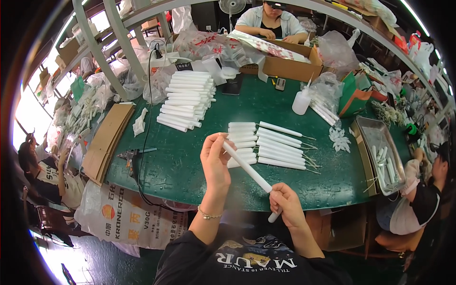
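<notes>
A long white candle-shaped stick [249, 168] slants across in front of me, above the table's near edge. Its upper left end is pinched by my left hand [216, 161], fingers closed. Lower down, my right hand [288, 205] wraps round the stick, and a short end pokes out below the fist. Just beyond it on the table lie a row of white sticks [242, 138], partly hidden by my left hand and the held stick, and a row of white sticks with thin wire-like tails [281, 154] pointing right.
A stacked pile of white sticks [187, 100] lies far left, near a glue gun [130, 156] with its black cable and cardboard sheets [108, 140]. At right are a squeeze bottle [301, 102], white petal-like pieces [339, 139] and a metal tray [399, 178]. Co-workers sit around the green table [190, 166].
</notes>
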The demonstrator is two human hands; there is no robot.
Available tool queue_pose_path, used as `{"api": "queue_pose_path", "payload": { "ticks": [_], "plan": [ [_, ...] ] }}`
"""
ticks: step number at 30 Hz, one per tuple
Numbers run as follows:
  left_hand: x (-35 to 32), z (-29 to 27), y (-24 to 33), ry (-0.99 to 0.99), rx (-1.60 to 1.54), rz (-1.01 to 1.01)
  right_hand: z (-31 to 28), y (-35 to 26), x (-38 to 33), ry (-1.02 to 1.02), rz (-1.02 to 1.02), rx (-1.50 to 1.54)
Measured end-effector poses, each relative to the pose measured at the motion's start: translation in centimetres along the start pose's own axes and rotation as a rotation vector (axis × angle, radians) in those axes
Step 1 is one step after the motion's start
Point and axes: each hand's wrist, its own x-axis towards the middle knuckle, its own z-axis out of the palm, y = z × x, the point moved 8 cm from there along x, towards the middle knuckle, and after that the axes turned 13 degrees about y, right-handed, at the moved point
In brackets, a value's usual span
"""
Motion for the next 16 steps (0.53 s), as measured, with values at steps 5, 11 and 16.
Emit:
{"api": "queue_pose_path", "payload": {
  "ticks": [5, 11, 16],
  "plan": [
    [0.3, -0.4, 1.4, -0.025, 0.039, 0.081, 0.0, 0.1, 0.4, -0.035, -0.034, -0.007],
    [0.1, 0.1, 3.3, 0.017, -0.112, 0.197, 1.4, -0.7, 0.5, -0.084, -0.039, -0.072],
    [-0.5, 1.2, 6.1, -0.095, -0.257, 0.264, 3.3, -0.1, 1.5, -0.181, -0.032, -0.177]
  ]
}}
